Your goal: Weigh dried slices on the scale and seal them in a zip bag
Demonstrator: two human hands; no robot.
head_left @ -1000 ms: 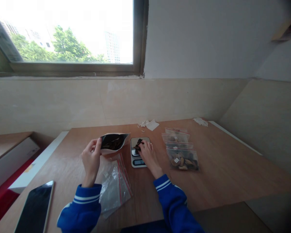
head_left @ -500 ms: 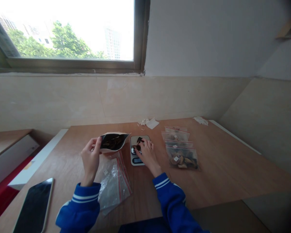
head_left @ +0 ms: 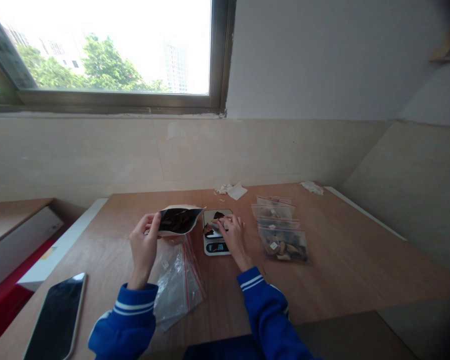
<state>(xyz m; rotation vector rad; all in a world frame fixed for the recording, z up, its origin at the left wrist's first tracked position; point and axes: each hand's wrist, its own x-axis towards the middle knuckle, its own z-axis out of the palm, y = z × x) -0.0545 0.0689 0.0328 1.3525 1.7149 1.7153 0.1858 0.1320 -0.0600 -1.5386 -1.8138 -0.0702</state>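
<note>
My left hand [head_left: 145, 245] is closed on the near left edge of a pouch [head_left: 180, 231], its mouth gaping towards me. Dark brown dried pieces [head_left: 178, 220] show inside it. Right of the pouch lies a small kitchen scale [head_left: 207, 249] with a lit display. A few brown dried pieces [head_left: 208, 230] rest on its plate. Over the plate's right side is my right hand [head_left: 233, 237], thumb and forefinger drawn together by the pieces; what they pinch, if anything, is too small to make out. Clear zip bags [head_left: 176, 285] with red seals lie below the pouch.
Several filled zip bags [head_left: 285, 245] overlap right of the scale. A phone [head_left: 56, 317] lies at the table's left front. Paper scraps [head_left: 237, 191] and crumpled tissue [head_left: 312, 187] lie along the back edge, near the tiled wall [head_left: 277, 150].
My right hand has drawn slightly right, its thumb and forefinger closer together, uncovering brown pieces on the scale's plate and its display. My left hand still holds the pouch. The view has shifted slightly.
</note>
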